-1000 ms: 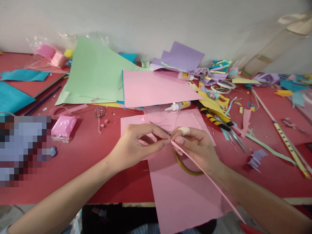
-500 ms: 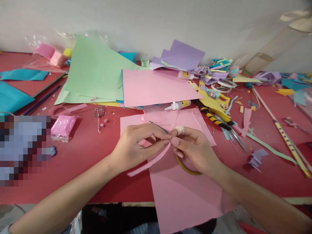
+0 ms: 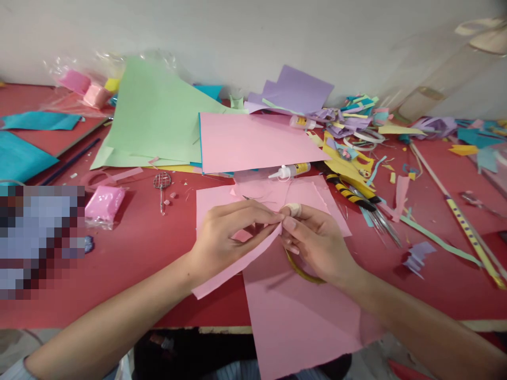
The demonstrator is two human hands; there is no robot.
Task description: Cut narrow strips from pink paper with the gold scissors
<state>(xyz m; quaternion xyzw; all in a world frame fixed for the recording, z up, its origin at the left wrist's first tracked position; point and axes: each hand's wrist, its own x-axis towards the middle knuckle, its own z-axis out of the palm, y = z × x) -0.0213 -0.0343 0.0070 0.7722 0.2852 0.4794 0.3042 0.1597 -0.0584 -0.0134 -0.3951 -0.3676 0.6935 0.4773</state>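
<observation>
My left hand [image 3: 233, 232] and my right hand [image 3: 317, 240] meet over pink paper, fingertips pinched together. Between them they hold the end of a narrow pink paper strip [image 3: 233, 272], which slants down to the lower left under my left hand. A thin dark tip [image 3: 246, 198] pokes out behind my left fingers; most of it is hidden. White tape [image 3: 293, 209] wraps one right finger. Below my right palm curves a yellow ring-like band [image 3: 303, 272], partly covered by the hand. A large pink sheet [image 3: 293, 322] hangs over the table's front edge.
A glue bottle [image 3: 293, 170] lies behind my hands, beside black-and-yellow pliers [image 3: 350, 192]. Green card [image 3: 158, 116], a pink sheet [image 3: 253, 142] and paper scraps [image 3: 356, 119] line the wall. At left are a small wire racket [image 3: 162, 182] and a pink packet [image 3: 105, 204].
The fingertips have shifted slightly right and up. The strip's free end has swung left and down, lying flatter. Less of the dark thin tool shows behind my left fingers.
</observation>
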